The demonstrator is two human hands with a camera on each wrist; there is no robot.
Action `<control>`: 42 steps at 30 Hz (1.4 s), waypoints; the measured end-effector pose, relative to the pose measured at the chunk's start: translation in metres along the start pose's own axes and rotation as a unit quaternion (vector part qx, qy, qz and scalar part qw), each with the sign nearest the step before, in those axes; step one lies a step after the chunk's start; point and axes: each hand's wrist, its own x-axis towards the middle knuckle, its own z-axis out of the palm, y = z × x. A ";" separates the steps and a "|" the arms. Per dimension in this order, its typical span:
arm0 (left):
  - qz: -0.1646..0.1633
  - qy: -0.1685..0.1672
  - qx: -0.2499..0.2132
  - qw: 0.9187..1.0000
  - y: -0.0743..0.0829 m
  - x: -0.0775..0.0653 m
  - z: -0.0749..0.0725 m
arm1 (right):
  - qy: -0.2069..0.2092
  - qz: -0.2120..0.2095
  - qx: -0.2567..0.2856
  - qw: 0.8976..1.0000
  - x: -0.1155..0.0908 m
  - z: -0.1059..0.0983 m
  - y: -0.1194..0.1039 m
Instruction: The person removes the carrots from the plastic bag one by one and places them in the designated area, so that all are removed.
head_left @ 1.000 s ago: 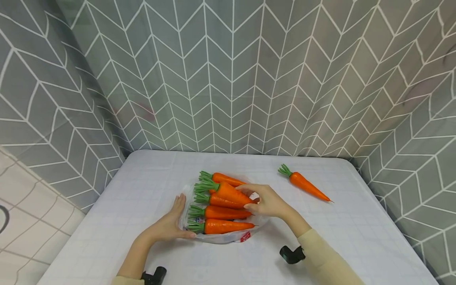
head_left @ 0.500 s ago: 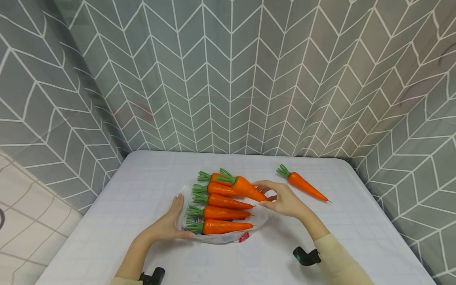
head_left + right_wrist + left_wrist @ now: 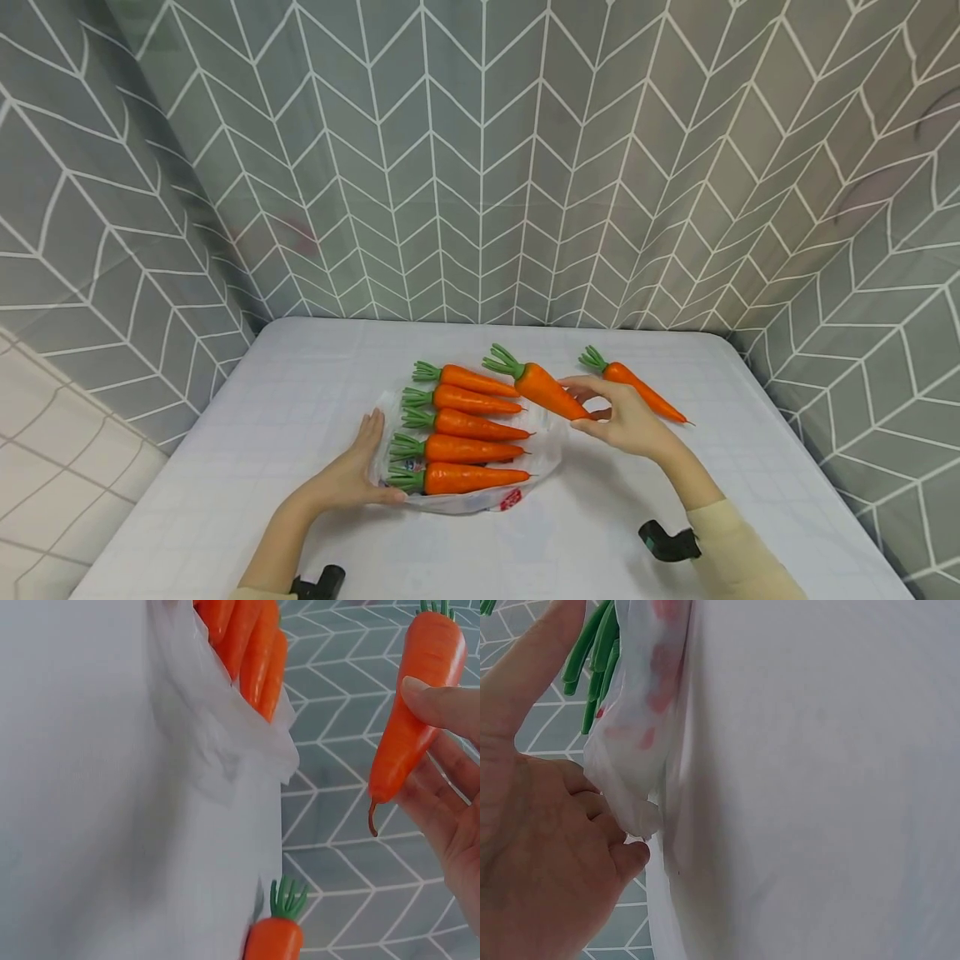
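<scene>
My right hand [image 3: 618, 417] pinches a carrot [image 3: 551, 390] near its tapered end and holds it above the far right side of a plastic bag. In the right wrist view, thumb and fingers lie on either side of that carrot [image 3: 412, 712]. Several carrots [image 3: 468, 425] lie in a row on the white translucent bag [image 3: 551, 450], green tops to the left. At the bag's left edge my left hand [image 3: 348, 475] rests with thumb and fingers spread; the left wrist view shows its fingertips touching the plastic [image 3: 634, 780].
One loose carrot [image 3: 645, 392] lies on the white-covered table [image 3: 480, 558], right of the bag and just beyond my right hand. A grey patterned curtain [image 3: 480, 167] hangs behind the table and along its sides.
My right hand has drawn the carrot up and to the right, off the others in the bag, uncovering the row beneath. My left hand has stayed at the bag's edge.
</scene>
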 end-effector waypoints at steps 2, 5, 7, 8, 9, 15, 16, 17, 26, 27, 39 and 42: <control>0.003 0.000 0.000 1.000 -0.001 0.001 0.000 | 0.007 0.002 0.000 1.000 -0.002 -0.003 0.002; 0.004 -0.002 -0.002 1.000 -0.001 0.001 0.001 | 0.012 0.007 0.007 1.000 -0.006 -0.007 0.003; 0.005 -0.004 -0.002 1.000 -0.001 0.001 0.001 | 0.013 0.012 0.012 1.000 -0.007 -0.010 0.004; 0.005 -0.005 -0.001 1.000 -0.002 0.001 0.001 | 0.014 0.014 0.012 1.000 -0.009 -0.011 0.005; 0.005 -0.004 -0.001 1.000 -0.002 0.000 0.001 | 0.014 0.017 0.013 1.000 -0.010 -0.012 0.005; 0.010 -0.002 0.004 1.000 -0.001 -0.001 0.000 | 0.023 0.020 0.015 0.999 -0.015 -0.019 0.007; 0.011 -0.001 0.005 1.000 -0.001 -0.001 -0.001 | 0.025 0.018 0.016 0.999 -0.016 -0.021 0.008; 0.012 -0.001 0.007 1.000 -0.002 -0.001 0.000 | 0.027 0.017 0.016 0.999 -0.017 -0.022 0.009; 0.005 -0.002 0.000 1.000 -0.004 0.002 0.003 | 0.045 0.027 -0.008 0.999 -0.029 -0.033 0.017; 0.007 -0.002 0.000 1.000 -0.003 0.002 0.003 | 0.047 0.028 -0.008 0.998 -0.030 -0.034 0.018; 0.012 -0.002 0.002 1.000 -0.001 0.001 0.002 | 0.062 0.048 -0.038 0.996 -0.046 -0.047 0.029; 0.008 -0.004 0.000 1.000 -0.001 0.001 0.002 | 0.068 0.051 -0.042 0.996 -0.050 -0.050 0.033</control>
